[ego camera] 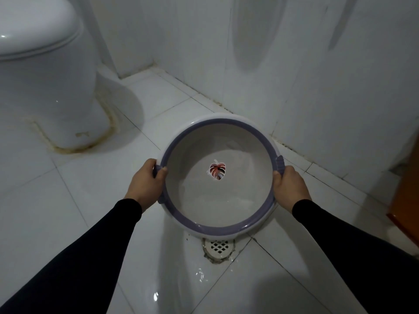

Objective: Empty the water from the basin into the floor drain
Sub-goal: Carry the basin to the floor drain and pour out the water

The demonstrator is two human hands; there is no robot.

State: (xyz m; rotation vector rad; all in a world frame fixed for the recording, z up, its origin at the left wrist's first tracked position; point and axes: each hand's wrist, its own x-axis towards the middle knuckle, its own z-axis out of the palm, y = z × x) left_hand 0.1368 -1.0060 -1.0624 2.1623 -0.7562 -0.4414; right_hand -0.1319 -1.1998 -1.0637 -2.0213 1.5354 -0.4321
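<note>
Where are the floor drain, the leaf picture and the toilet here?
floor drain (219, 246): head view, on its white grate.
leaf picture (217, 171): head view, middle of the leaf.
toilet (45, 87): head view, on its bowl's side.

White tiled walls (294, 64), glossy white floor tiles (79, 200), toilet (45, 75) at left, dim light

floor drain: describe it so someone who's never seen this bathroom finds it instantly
Start at the toilet on the left, then look right to the round basin held in both hands. The floor drain sits in the white tile just below its near rim: a round white grate with diamond holes, ringed by grimy grout.
</note>
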